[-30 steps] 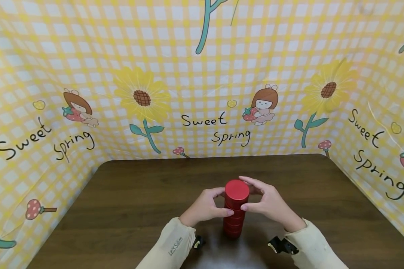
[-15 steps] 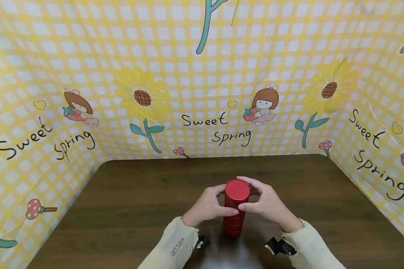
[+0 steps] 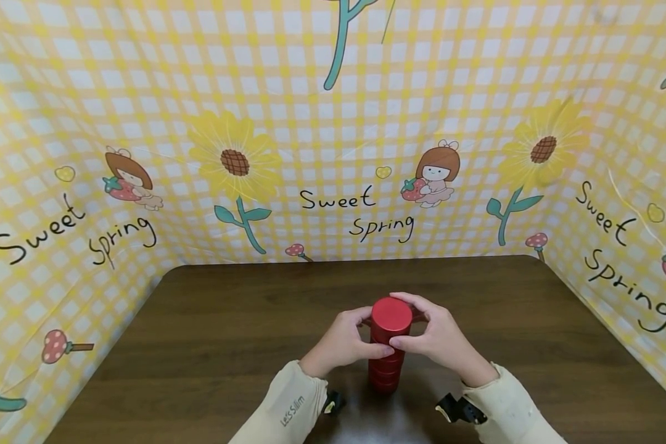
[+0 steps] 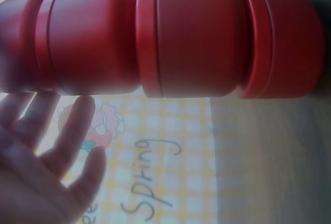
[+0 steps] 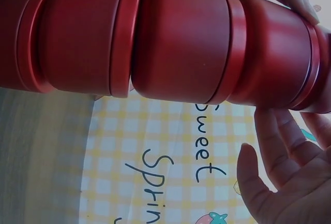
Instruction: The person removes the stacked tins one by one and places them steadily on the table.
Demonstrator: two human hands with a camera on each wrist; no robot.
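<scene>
Several red round tins (image 3: 385,373) with lids stand in one upright stack near the front middle of the table. The top tin (image 3: 391,314) shows its flat, smooth lid in the head view. My left hand (image 3: 335,344) grips the upper stack from the left, thumb across the front and fingers behind. From the right, my right hand (image 3: 444,338) holds the top tin, its thumb near the left thumb. In the left wrist view the tins (image 4: 191,38) appear sideways, with small steps where they meet. The right wrist view shows fingertips (image 5: 266,123) against an upper tin (image 5: 279,53).
The dark wood table (image 3: 227,320) has rounded back corners. A yellow checked cloth (image 3: 333,129) with flowers and lettering hangs behind it and along both sides. A black wrist device (image 3: 459,408) sits below the right sleeve, another (image 3: 333,402) by the left sleeve.
Over the last second both hands have shifted slightly inward, and their thumbs now sit closer together on the front of the stack. The tins have hardly moved.
</scene>
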